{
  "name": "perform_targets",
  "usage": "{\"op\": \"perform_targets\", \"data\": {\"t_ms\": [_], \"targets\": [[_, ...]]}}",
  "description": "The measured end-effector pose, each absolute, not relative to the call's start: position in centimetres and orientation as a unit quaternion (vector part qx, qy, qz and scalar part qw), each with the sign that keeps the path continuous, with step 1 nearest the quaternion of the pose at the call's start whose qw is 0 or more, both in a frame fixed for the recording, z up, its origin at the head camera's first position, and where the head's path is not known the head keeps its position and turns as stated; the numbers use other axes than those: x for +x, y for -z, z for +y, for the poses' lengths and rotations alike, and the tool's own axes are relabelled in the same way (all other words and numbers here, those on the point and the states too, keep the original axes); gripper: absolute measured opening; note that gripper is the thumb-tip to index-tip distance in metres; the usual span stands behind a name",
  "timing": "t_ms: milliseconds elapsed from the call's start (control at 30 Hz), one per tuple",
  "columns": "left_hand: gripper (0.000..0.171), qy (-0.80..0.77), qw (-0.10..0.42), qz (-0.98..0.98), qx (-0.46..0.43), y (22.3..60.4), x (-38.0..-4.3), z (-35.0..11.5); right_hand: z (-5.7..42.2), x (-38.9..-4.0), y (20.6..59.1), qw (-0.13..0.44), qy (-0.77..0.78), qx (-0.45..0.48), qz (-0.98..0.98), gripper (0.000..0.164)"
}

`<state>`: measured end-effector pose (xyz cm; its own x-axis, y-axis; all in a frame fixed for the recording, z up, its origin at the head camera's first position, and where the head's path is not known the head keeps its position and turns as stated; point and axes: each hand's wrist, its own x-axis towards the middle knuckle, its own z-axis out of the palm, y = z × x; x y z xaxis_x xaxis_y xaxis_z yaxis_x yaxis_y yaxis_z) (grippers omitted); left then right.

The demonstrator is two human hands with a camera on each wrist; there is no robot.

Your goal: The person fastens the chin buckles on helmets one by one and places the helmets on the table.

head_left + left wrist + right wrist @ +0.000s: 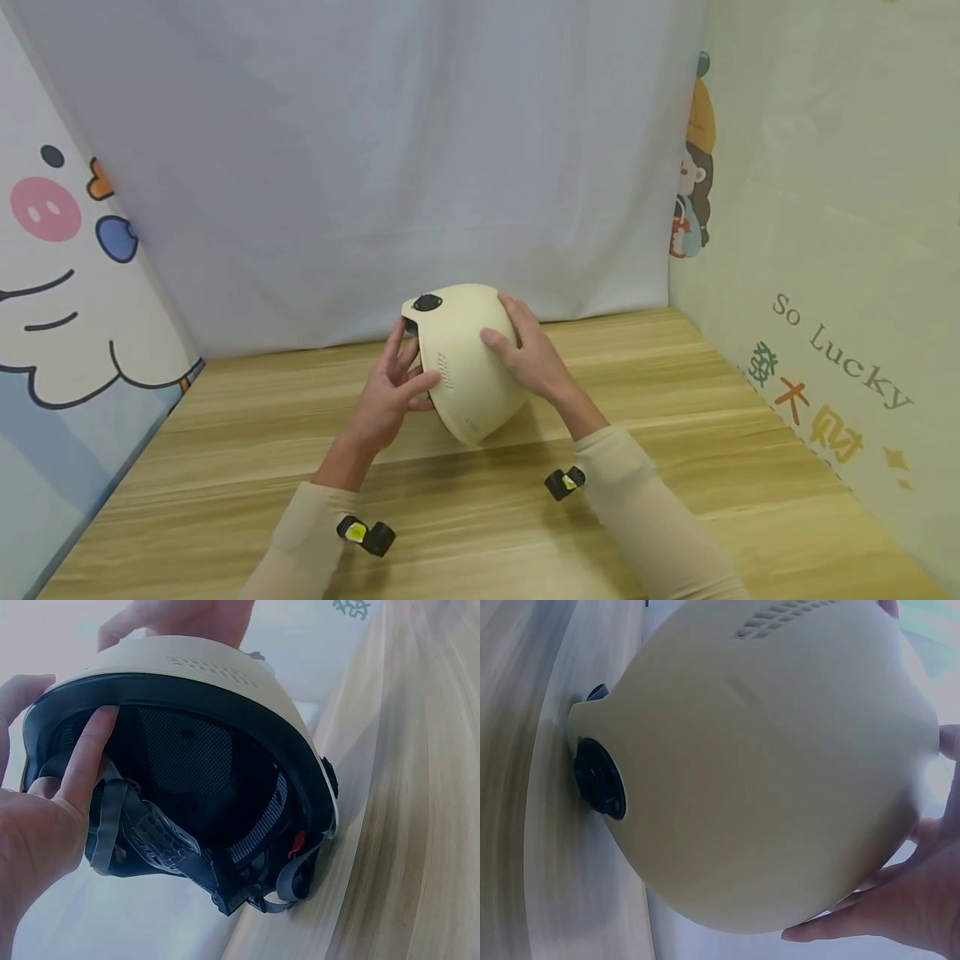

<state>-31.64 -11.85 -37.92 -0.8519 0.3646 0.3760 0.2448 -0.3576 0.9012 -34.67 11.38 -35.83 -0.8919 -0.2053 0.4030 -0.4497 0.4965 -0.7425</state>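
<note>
A cream helmet (pixel 480 358) is tipped on its side between both hands, its opening turned to the left. My left hand (pixel 384 400) grips the rim, with the thumb on the outer shell near the small vent holes (pixel 446 371) and other fingers reaching inside. Spread and bent over the rounded shell is my right hand (pixel 536 354). The left wrist view shows the dark lining (pixel 187 750), a grey chin strap (pixel 112 814) and a red tab (pixel 298 841). One black round fitting (pixel 600 778) sits on the shell. I cannot tell whether the helmet touches the table.
The wood-grain table (pixel 300 467) runs back to a pale curtain (pixel 375 167). Printed panels close in both sides, a cartoon one (pixel 67 275) left and a lettered one (pixel 840 250) right. Each sleeve carries a small black wrist camera.
</note>
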Motion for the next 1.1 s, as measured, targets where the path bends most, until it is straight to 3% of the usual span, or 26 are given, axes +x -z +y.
{"op": "perform_targets", "data": {"t_ms": [100, 400, 633, 1100], "targets": [[0.093, -0.777, 0.035, 0.567, 0.269, 37.98, -31.59, -11.72, 11.33, -34.52, 35.76, 0.135, -0.454, 0.190, -0.860, 0.072], [0.079, -0.757, 0.024, 0.596, 0.265, 38.24, -31.49, -11.30, 10.87, -34.47, 35.81, 0.148, -0.438, 0.177, -0.869, 0.094], [0.094, -0.746, 0.040, 0.591, 0.305, 38.47, -31.89, -11.36, 10.82, -34.37, 35.78, 0.146, -0.439, 0.160, -0.872, 0.094], [0.087, -0.737, 0.057, 0.595, 0.316, 38.34, -31.56, -11.27, 10.61, -34.27, 35.77, 0.156, -0.412, 0.176, -0.880, 0.094]]}}
